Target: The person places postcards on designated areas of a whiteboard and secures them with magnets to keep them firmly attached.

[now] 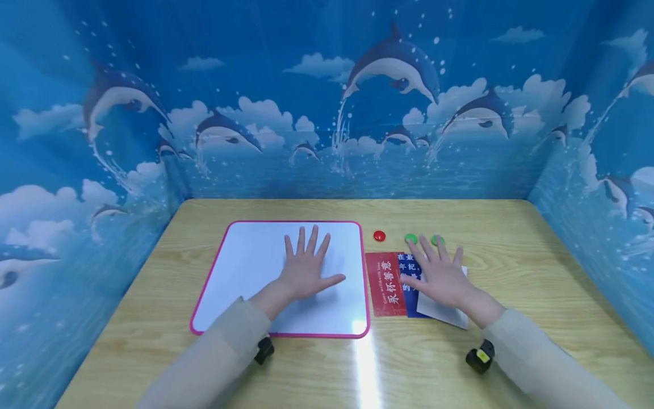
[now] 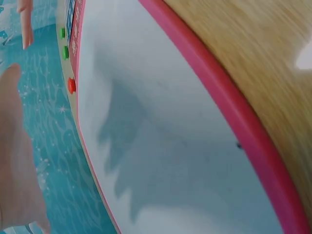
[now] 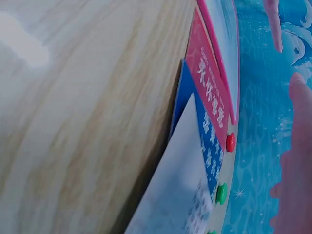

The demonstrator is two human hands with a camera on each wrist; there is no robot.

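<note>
Hovering with fingers spread, the left hand (image 1: 305, 272) is over the white board (image 1: 245, 278) at left; the right hand (image 1: 442, 281), spread too, is over cards (image 1: 385, 287) at right, perhaps overlapped so each shows. Round buttons (image 1: 379, 236) lie beyond.

board (image 1: 250, 278) on table (image 1: 521, 255) at left, left hand (image 1: 304, 272) above it, overlapping cards (image 1: 411, 302) just right of board, right hand (image 1: 443, 279) above them, three discs (image 1: 411, 238) behind the cards

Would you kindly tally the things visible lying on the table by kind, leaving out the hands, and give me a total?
Whiteboard: 1
Cards: 3
Red disc: 1
Green discs: 2
Total: 7
</note>
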